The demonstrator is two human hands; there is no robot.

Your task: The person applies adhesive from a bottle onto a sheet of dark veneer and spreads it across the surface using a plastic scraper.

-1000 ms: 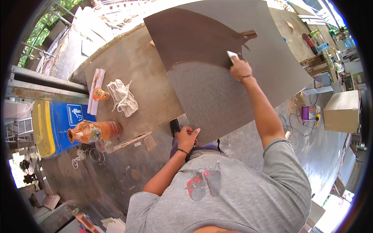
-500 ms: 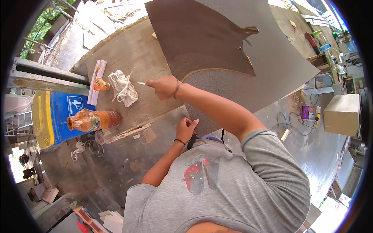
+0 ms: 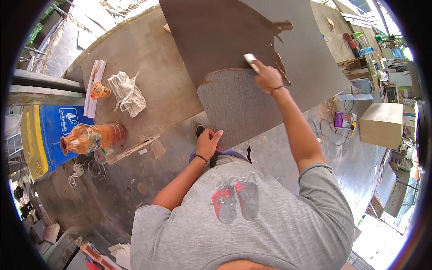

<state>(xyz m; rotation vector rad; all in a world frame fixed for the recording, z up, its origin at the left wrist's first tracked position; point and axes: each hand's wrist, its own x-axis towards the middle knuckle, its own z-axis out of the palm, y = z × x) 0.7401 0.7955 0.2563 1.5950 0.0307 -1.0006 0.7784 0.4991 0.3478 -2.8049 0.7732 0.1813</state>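
My right hand [image 3: 268,77] is closed around a small white flat spreader [image 3: 251,62]. The spreader is at the lower border of a glossy dark brown coating [image 3: 220,40] that covers part of a large grey sheet [image 3: 243,108]. A thicker light brown ridge runs along that border, and thick brown streaks lie to the right of my hand. My left hand [image 3: 208,144] is beside the sheet's near left corner, fingers curled and thumb sticking out. What its fingers hold, if anything, is hidden.
On the wooden tabletop [image 3: 166,81] at left lie a crumpled white cloth [image 3: 128,93], an orange cup [image 3: 99,91] and pale strips [image 3: 92,101]. A brown-stained bottle [image 3: 92,138] stands near a blue and yellow bin [image 3: 49,130]. At right are a cardboard-coloured box [image 3: 381,125] and cables [image 3: 330,135].
My right hand has moved from left of the sheet to over it, bringing the spreader to the coating's lower border. My left hand's thumb has spread outward. The view has shifted a little.
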